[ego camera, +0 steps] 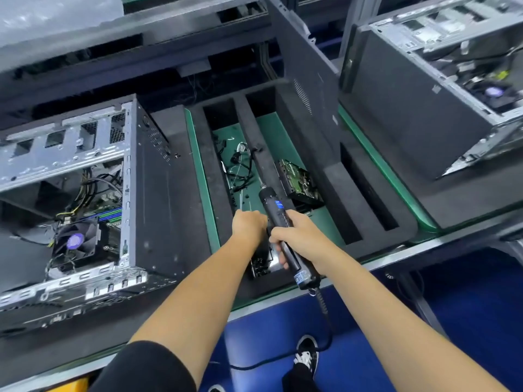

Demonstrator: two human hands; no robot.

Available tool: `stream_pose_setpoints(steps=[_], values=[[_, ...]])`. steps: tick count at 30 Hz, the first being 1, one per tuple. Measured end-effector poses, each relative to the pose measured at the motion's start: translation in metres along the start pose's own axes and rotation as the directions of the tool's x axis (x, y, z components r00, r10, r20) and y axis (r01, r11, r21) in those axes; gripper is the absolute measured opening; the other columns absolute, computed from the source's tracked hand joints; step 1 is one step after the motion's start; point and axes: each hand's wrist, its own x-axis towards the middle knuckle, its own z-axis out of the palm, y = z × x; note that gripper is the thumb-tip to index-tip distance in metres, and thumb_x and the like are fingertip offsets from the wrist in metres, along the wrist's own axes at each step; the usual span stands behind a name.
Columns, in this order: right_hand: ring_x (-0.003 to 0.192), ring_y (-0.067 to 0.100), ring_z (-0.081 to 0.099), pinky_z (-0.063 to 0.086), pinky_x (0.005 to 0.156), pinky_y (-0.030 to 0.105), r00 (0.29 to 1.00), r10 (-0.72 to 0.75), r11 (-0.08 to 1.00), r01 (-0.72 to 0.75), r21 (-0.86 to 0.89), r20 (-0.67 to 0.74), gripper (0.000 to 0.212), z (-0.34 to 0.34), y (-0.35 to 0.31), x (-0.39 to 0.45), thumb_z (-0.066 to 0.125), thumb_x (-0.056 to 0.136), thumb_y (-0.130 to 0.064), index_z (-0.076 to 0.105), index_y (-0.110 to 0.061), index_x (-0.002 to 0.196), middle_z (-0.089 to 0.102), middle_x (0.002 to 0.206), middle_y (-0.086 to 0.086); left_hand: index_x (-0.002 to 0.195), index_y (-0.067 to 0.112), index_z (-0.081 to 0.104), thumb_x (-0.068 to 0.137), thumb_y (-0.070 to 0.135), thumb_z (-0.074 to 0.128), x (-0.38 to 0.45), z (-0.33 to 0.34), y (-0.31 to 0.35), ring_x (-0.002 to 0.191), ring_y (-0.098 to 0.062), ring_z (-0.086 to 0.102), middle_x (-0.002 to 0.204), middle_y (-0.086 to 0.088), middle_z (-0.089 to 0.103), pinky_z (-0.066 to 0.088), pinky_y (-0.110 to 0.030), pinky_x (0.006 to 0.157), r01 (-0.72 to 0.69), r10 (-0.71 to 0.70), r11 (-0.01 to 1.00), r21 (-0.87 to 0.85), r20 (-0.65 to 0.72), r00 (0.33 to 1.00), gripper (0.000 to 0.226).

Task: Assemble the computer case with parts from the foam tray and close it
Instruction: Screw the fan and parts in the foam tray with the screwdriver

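Black, blue-labelled electric screwdriver [283,230]: lying diagonally, bit pointing up-left and away, corded end toward the person. Right hand [300,239] is gripping its barrel, fingers wrapped tight. Left hand [249,226], fingers curled downward just beside those fingers; grasp unclear. Beneath: black foam tray [334,176], open grey computer case [85,199] further left.
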Motion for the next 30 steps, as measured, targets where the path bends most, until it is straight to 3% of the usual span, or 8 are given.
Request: stream_pose_setpoints(steps=[2,11,15,20,23,25,28,30], values=[[0.048,0.025,0.053,0.049,0.049,0.033,1.000,0.009,1.000,-0.009,-0.005,0.008,0.021,0.000,0.000,0.001,0.059,0.080,-0.006,0.051,-0.011,0.099,0.054,0.068,0.012,0.106,0.016,0.059,0.094,0.010,0.042,-0.001,-0.001,0.001,0.102,-0.021,0.061,0.109,0.001,0.063,0.038,-0.030,0.085,0.010,-0.010,1.000,-0.027,-0.005,1.000,0.021],[0.048,0.025,0.054,0.050,0.049,0.033,0.999,0.030,0.999,-0.029,-0.021,0.017,0.022,0.003,0.003,0.006,0.060,0.080,-0.007,0.051,-0.012,0.099,0.054,0.068,0.011,0.110,0.013,0.058,0.096,0.009,0.039,-0.001,0.000,0.000,0.104,-0.021,0.060,0.111,0.000,0.063,0.039,-0.028,0.085,-0.059,0.057,0.997,0.049,0.043,0.997,0.024],[0.049,0.025,0.054,0.049,0.049,0.032,0.999,0.039,0.999,-0.039,-0.004,0.012,0.022,0.002,0.006,0.007,0.061,0.078,-0.008,0.051,-0.013,0.097,0.054,0.068,0.012,0.114,0.011,0.057,0.095,0.009,0.040,-0.001,-0.002,-0.001,0.101,-0.023,0.062,0.111,-0.002,0.063,0.040,-0.029,0.074,-0.045,0.047,0.999,-0.030,0.085,0.995,0.025],[0.050,0.024,0.054,0.048,0.050,0.031,1.000,0.021,1.000,-0.021,-0.011,-0.017,0.020,-0.002,0.004,0.006,0.062,0.079,-0.008,0.052,-0.013,0.095,0.056,0.071,0.011,0.115,0.009,0.056,0.092,0.010,0.045,-0.001,-0.008,-0.006,0.101,-0.028,0.062,0.111,-0.007,0.061,0.048,-0.035,0.079,-0.020,0.033,0.980,-0.196,0.061,0.998,0.025],[0.059,0.024,0.053,0.047,0.060,0.036,0.999,-0.002,0.999,0.001,-0.041,-0.044,0.019,-0.004,0.003,0.006,0.063,0.078,-0.009,0.052,-0.012,0.094,0.055,0.077,0.010,0.113,0.007,0.055,0.090,0.010,0.048,-0.001,-0.009,-0.010,0.099,-0.031,0.061,0.110,-0.012,0.058,0.050,-0.037,0.078,-0.032,0.029,0.963,-0.268,-0.014,0.999,0.024],[0.058,0.024,0.053,0.047,0.061,0.037,0.999,-0.003,0.999,0.001,-0.038,-0.044,0.019,-0.005,0.003,0.005,0.062,0.078,-0.008,0.052,-0.011,0.094,0.054,0.076,0.011,0.106,0.006,0.057,0.087,0.010,0.052,-0.002,-0.012,-0.012,0.094,-0.032,0.062,0.105,-0.014,0.059,0.052,-0.038,0.077,-0.032,0.026,0.938,-0.345,-0.021,0.999,0.020],[0.046,0.024,0.052,0.048,0.049,0.033,1.000,0.019,1.000,-0.019,0.021,-0.014,0.018,-0.007,0.002,0.003,0.060,0.081,-0.004,0.049,-0.009,0.095,0.054,0.064,0.010,0.081,0.003,0.054,0.082,0.004,0.054,-0.003,-0.018,-0.016,0.074,-0.031,0.058,0.085,-0.013,0.057,0.051,-0.037,0.066,-0.012,-0.004,0.889,-0.457,-0.033,0.999,0.002],[0.046,0.024,0.052,0.048,0.048,0.032,1.000,0.022,1.000,-0.022,0.014,-0.017,0.018,-0.009,0.002,0.003,0.060,0.081,-0.005,0.049,-0.009,0.095,0.055,0.061,0.008,0.061,0.005,0.044,0.080,0.000,0.053,-0.001,-0.018,-0.018,0.062,-0.029,0.048,0.065,-0.010,0.047,0.045,-0.034,0.058,-0.003,-0.036,0.847,-0.531,-0.063,0.997,0.022]])
